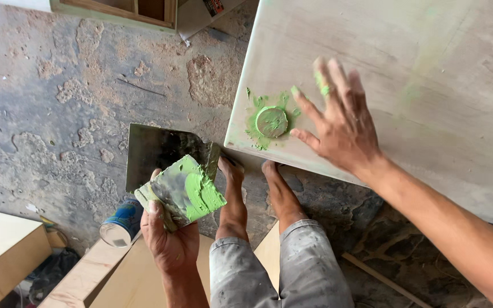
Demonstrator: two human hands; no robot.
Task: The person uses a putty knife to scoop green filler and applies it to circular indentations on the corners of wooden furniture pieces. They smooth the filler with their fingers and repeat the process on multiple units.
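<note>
My left hand (169,239) grips two flat metal scrapers: a small one (182,191) loaded with green putty on top, and a wide dark blade (155,151) behind it. My right hand (338,122) hovers with fingers spread over a pale plywood panel (429,85), fingertips smeared green. Just left of that hand sits a round green putty patch (271,121) near the panel's corner. My bare feet (252,182) and grey paint-stained trousers (281,268) show below the panel's edge.
The concrete floor (58,114) is strewn with sawdust. A small tin can (120,225) lies beside my left hand. Wooden boards (7,245) lie at the lower left, and a wooden frame (126,11) stands at the top. A thin stick (378,276) lies at the lower right.
</note>
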